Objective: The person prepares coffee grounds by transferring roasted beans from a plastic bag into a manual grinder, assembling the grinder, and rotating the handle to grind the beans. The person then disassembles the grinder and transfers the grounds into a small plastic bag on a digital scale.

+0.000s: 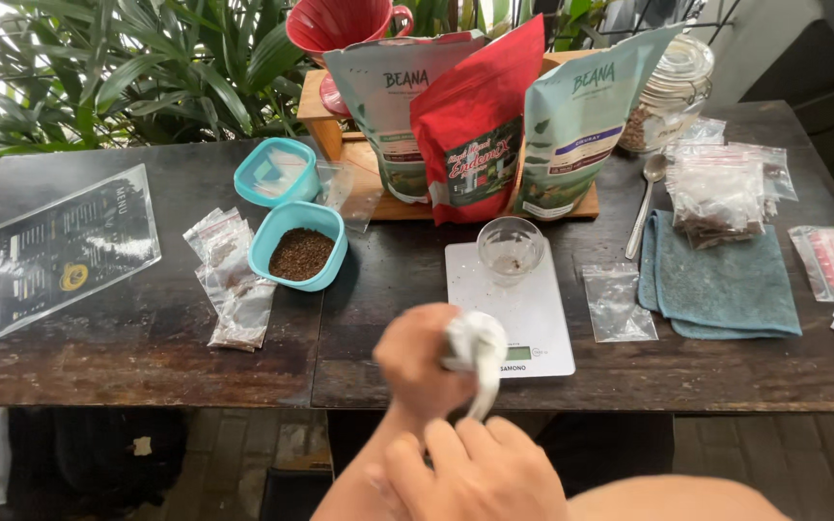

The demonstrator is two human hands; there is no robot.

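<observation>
My left hand [420,363] is closed around a crumpled white wad [476,349], cloth or thin plastic, just above the near table edge. A tail of the wad hangs down toward my right hand [480,471], whose fingers reach up to its lower end; blur hides whether they pinch it. Right behind the wad lies a white kitchen scale [523,309] with a small clear glass cup [511,249] standing on its far part.
Left of the scale stand an open teal tub of brown grounds [301,253], a lidded teal tub [277,172] and small zip bags [234,285]. Three pouches [475,125] lean on a wooden stand [325,121]. To the right are an empty zip bag [618,301], teal cloth [721,285], spoon [647,198] and jar [673,92].
</observation>
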